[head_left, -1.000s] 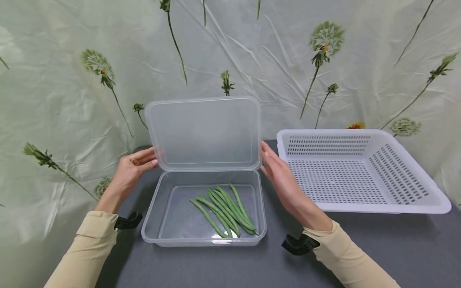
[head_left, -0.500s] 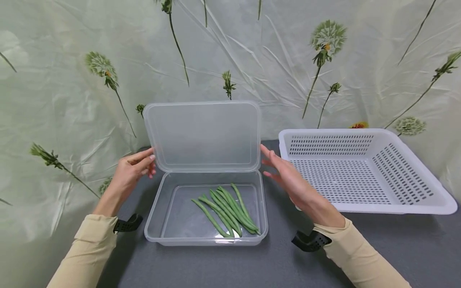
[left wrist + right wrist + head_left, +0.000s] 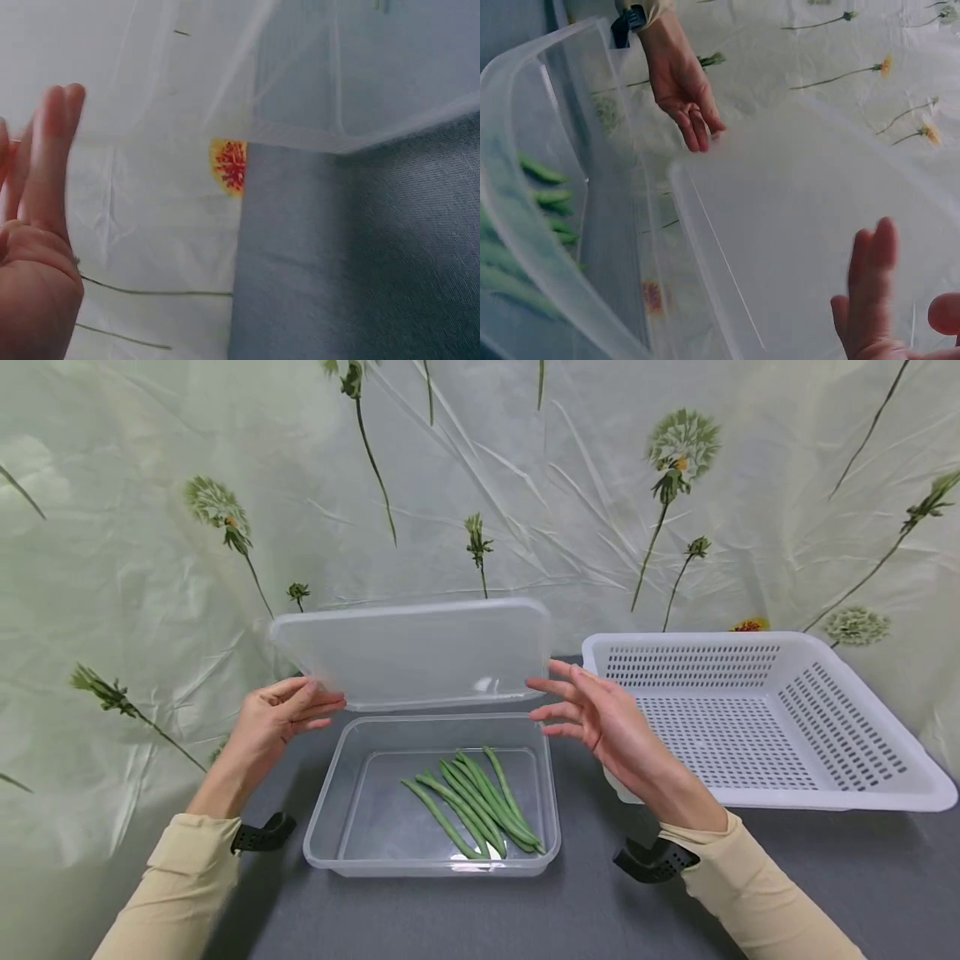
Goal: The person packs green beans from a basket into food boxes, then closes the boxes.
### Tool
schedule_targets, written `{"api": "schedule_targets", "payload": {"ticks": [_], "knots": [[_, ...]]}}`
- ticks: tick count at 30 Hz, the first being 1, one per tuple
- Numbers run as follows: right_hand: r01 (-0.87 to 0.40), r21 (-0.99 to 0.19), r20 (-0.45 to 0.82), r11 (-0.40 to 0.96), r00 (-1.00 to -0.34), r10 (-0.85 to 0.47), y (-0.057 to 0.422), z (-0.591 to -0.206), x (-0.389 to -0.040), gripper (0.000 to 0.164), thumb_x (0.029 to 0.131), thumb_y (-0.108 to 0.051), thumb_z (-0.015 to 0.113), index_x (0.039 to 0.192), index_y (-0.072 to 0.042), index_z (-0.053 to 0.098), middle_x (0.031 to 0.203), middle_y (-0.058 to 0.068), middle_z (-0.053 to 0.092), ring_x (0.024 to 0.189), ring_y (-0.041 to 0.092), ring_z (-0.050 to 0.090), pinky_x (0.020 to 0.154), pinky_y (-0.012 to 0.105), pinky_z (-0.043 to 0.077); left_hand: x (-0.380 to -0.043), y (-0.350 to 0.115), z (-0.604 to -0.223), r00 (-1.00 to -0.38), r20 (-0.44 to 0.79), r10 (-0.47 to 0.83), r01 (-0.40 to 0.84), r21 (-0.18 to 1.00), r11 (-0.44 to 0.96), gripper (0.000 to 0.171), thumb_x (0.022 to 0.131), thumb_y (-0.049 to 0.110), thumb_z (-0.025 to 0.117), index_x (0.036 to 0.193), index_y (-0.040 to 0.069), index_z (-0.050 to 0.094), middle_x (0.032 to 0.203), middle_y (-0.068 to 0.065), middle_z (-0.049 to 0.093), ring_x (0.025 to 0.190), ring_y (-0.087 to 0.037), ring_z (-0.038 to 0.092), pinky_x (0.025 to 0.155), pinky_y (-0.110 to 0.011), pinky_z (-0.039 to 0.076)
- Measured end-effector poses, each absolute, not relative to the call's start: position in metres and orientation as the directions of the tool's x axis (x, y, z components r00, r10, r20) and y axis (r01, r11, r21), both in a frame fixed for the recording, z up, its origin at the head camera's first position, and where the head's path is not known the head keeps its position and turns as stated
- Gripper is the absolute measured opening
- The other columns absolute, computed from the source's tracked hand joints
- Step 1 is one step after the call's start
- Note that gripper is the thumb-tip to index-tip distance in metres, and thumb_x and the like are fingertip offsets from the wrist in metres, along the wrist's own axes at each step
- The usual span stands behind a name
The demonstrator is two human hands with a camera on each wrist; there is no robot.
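In the head view a clear plastic food container (image 3: pixel 433 867) stands on the table with several green beans (image 3: pixel 480 810) lying inside, toward its right. Behind its back rim a translucent lid (image 3: pixel 420 652) is held up, tilted. My left hand (image 3: pixel 270 718) pinches the lid at its left end; in the right wrist view this hand's fingertips meet the lid's corner. My right hand (image 3: pixel 615 735) is at the lid's right end with fingers spread and fairly straight. Whether those fingers touch the lid cannot be told. In the left wrist view the left fingers (image 3: pixel 49 165) partly show.
A white perforated plastic basket (image 3: pixel 750 802) stands to the right, behind my right forearm. Grey cloth covers the table (image 3: pixel 420 918). A pale curtain with printed flowers (image 3: pixel 450 468) hangs directly behind.
The lid has gone from nearly upright to more tilted, its top edge lower and its left end shifted left. My right fingers have spread and moved in front of its right end.
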State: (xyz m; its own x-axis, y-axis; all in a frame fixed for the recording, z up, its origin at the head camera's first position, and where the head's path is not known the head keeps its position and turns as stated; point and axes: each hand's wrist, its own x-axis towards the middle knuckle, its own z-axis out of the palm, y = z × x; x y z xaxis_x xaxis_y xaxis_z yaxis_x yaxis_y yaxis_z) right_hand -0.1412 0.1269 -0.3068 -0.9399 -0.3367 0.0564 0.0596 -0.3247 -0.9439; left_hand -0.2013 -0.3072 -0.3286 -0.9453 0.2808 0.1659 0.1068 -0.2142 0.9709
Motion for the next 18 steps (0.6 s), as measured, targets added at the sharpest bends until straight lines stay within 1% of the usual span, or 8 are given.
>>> {"api": "schedule_targets", "payload": {"ticks": [3,6,8,10,12,15,17,18], "knots": [[0.111,-0.892,0.035,-0.437,-0.949,-0.313,0.128,-0.303,-0.141,0.059,0.106,-0.031,0.046,0.151,0.002,0.029,0.137,0.02,0.055,0.097,0.02,0.07,0.082,0.028,0.057,-0.2,-0.305,-0.32,-0.924,0.18,0.337,0.099,0.965,-0.243,0.035,0.108,0.016,0.038,0.106,0.0,0.069,0.106,-0.018,0.071,0.103,-0.026,0.069,0.079,-0.034,0.058],[0.149,-0.863,-0.003,-0.483,-0.957,-0.29,0.129,-0.303,-0.141,0.062,0.104,-0.03,0.051,0.15,0.005,0.029,0.121,0.015,0.066,0.096,0.019,0.07,0.081,0.026,0.057,-0.197,-0.305,-0.315,-0.925,0.148,0.349,0.068,0.971,-0.23,0.043,0.109,0.024,0.037,0.11,-0.002,0.071,0.107,-0.015,0.072,0.098,-0.022,0.071,0.078,-0.034,0.059],[0.139,-0.88,-0.008,-0.455,-0.96,-0.278,0.128,-0.306,-0.141,0.059,0.104,-0.027,0.053,0.149,0.006,0.031,0.111,0.01,0.069,0.095,0.019,0.071,0.079,0.027,0.058,-0.195,-0.305,-0.314,-0.94,0.111,0.323,0.04,0.975,-0.217,0.038,0.108,0.02,0.041,0.111,-0.001,0.072,0.106,-0.011,0.073,0.091,-0.018,0.072,0.075,-0.032,0.059],[0.112,-0.91,0.001,-0.4,-0.962,-0.271,0.126,-0.31,-0.138,0.057,0.104,-0.022,0.054,0.149,0.006,0.033,0.092,0.007,0.069,0.092,0.018,0.071,0.077,0.028,0.058,-0.195,-0.306,-0.315,-0.949,0.09,0.302,0.019,0.972,-0.232,0.031,0.107,0.014,0.045,0.113,0.002,0.073,0.107,-0.007,0.072,0.085,-0.015,0.071,0.071,-0.031,0.06],[0.085,-0.931,0.016,-0.356,-0.962,-0.272,0.123,-0.314,-0.136,0.053,0.103,-0.014,0.055,0.148,0.006,0.036,0.092,0.006,0.072,0.092,0.019,0.072,0.077,0.031,0.059,-0.195,-0.308,-0.317,-0.954,0.073,0.29,0.01,0.977,-0.213,0.028,0.105,0.01,0.047,0.113,0.004,0.073,0.105,-0.005,0.072,0.08,-0.012,0.07,0.066,-0.027,0.059],[0.058,-0.951,0.031,-0.304,-0.96,-0.279,0.12,-0.32,-0.132,0.054,0.099,-0.006,0.058,0.148,0.003,0.036,0.095,0.009,0.074,0.095,0.021,0.071,0.079,0.035,0.059,-0.195,-0.313,-0.319,-0.957,0.024,0.288,-0.027,0.984,-0.175,0.025,0.103,0.004,0.05,0.113,0.008,0.072,0.101,-0.004,0.073,0.076,-0.012,0.07,0.06,-0.027,0.058],[0.039,-0.963,0.039,-0.265,-0.958,-0.283,0.119,-0.323,-0.129,0.059,0.097,-0.003,0.06,0.15,0.0,0.034,0.109,0.012,0.072,0.095,0.021,0.071,0.08,0.036,0.059,-0.195,-0.316,-0.32,-0.954,-0.008,0.3,-0.051,0.99,-0.135,0.025,0.102,0.003,0.051,0.116,0.011,0.07,0.1,-0.004,0.074,0.076,-0.014,0.071,0.06,-0.027,0.058],[0.028,-0.972,0.041,-0.233,-0.957,-0.288,0.118,-0.325,-0.127,0.062,0.095,-0.003,0.061,0.151,-0.002,0.033,0.111,0.014,0.071,0.095,0.022,0.071,0.08,0.037,0.059,-0.195,-0.317,-0.32,-0.951,-0.023,0.31,-0.061,0.991,-0.115,0.024,0.101,0.002,0.052,0.117,0.011,0.068,0.1,-0.005,0.074,0.077,-0.016,0.072,0.061,-0.029,0.058]]}}
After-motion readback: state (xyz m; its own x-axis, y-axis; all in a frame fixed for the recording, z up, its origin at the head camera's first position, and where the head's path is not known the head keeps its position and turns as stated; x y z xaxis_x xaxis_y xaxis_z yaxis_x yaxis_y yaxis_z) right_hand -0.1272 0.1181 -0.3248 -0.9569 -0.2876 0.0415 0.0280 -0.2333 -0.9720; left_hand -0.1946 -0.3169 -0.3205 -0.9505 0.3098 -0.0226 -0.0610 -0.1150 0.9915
